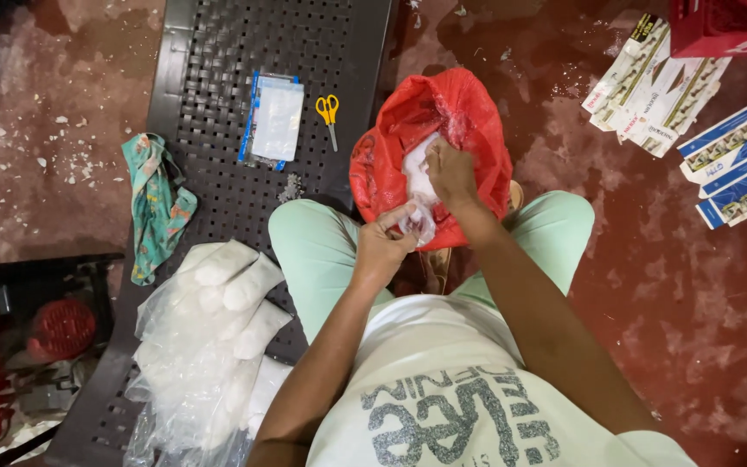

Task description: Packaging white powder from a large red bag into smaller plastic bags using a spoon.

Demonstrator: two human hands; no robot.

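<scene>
The person sits astride a dark perforated metal bench (pixel 218 78) with a crinkled red plastic bag (pixel 460 112) propped between the knees. The left hand (pixel 382 246) is closed in a pinch on a small clear plastic pouch (pixel 417 220) at the near lip of the red bag. The right hand (pixel 451 173) is curled, fingers dipped into the bag's mouth among white material (pixel 417 169); whether it grips anything there cannot be told.

On the bench beside the left thigh lies a heap of filled clear plastic packets (pixel 218 320), white inside. Farther up rest a flat stack of empty clear pouches with blue edges (pixel 274 117), yellow-handled scissors (pixel 328 112) and a crumpled green patterned cloth (pixel 156 207). Flattened printed cartons (pixel 659 86) lie on the red floor (pixel 693 303) to the right.

The likely trouble is spillage: the red bag stands unsupported and sags, so a tug from the right hand could tip it toward the floor. The small pouch is held by a thin pinch only and could slip or miss what goes in. The packet heap sits near the bench edge and could slide off.
</scene>
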